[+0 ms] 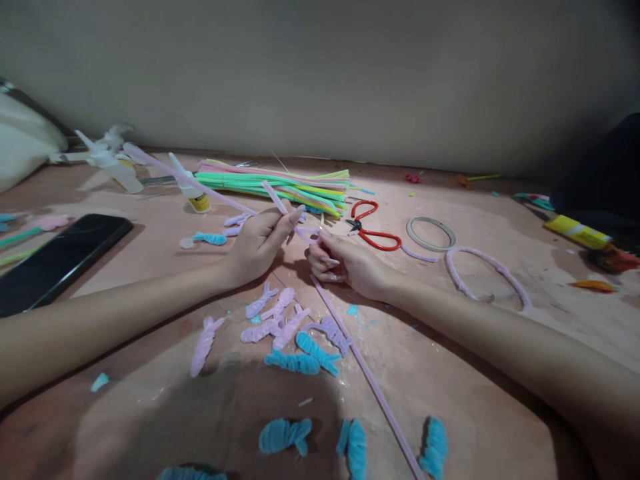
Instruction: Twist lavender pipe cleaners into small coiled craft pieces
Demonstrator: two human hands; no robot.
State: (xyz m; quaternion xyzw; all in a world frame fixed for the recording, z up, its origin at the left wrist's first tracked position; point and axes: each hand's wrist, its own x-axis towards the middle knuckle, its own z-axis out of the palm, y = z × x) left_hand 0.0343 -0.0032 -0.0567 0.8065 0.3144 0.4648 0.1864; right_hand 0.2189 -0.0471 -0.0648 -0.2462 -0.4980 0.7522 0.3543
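Observation:
My left hand [260,241] is closed around lilac pipe cleaners [369,377]; one length reaches up and left past the glue bottle, and a short end sticks up above the thumb. Fingertips of my right hand [350,263] pinch the same lilac stems just to the right, where they cross. From there a long stem runs down to the bottom edge. Below the hands lie several twisted lilac pieces [204,347] and several blue ones [285,437].
Behind the hands is a bundle of coloured pipe cleaners [270,183], with a glue bottle [194,193] beside it. Red-handled scissors [377,239], a grey ring [431,233] and a lilac-wrapped headband [493,260] lie right. A black phone [65,260] is left; a yellow tube [577,231] is far right.

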